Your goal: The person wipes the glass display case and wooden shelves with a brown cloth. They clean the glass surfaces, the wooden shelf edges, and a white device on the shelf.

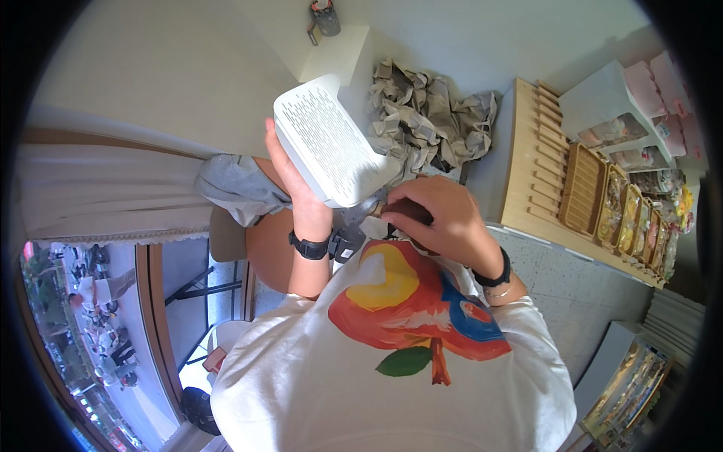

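Note:
My left hand grips a white plastic box from its left side and underneath. The box is tilted, and rows of short narrow slots or dashes cover the face towards me. To its right, my right hand is bent with the fingers curled towards the thumb, apart from the box. A dark brown patch shows between thumb and fingers; whether it is a held thing or the shaded palm I cannot tell. Behind both hands lies a heap of crumpled grey-brown paper or cloth.
A wooden-topped counter on the right bears wicker baskets with packaged goods and a white display unit. At the back, a dark cup stands on a white ledge. A round brown seat and a window are on the left.

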Demonstrator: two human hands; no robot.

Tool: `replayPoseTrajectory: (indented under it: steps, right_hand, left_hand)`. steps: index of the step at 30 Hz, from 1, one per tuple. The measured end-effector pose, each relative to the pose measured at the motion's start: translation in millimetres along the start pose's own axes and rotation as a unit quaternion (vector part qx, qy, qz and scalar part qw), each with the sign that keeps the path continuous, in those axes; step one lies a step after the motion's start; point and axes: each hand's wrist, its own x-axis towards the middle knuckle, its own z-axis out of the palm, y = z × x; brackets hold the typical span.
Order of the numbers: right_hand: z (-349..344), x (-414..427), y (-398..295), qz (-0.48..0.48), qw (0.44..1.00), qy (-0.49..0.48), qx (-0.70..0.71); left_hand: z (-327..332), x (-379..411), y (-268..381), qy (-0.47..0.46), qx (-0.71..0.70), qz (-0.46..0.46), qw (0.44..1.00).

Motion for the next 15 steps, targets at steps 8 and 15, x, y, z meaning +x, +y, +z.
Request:
replayPoseTrajectory:
  steps: [8, 15]
  right_hand:
    - [9.7, 39.0, -11.5, -0.087, 0.959, 0.226, -0.143]
    - [14.9, 41.0, 59.2, 0.152, 0.977, 0.096, 0.113]
  left_hand:
    - [20.7, -14.4, -22.6, -0.049, -0.011, -0.068, 0.996]
    - [-3.4, -19.5, -19.8, -0.010, 0.059, 0.037, 0.998]
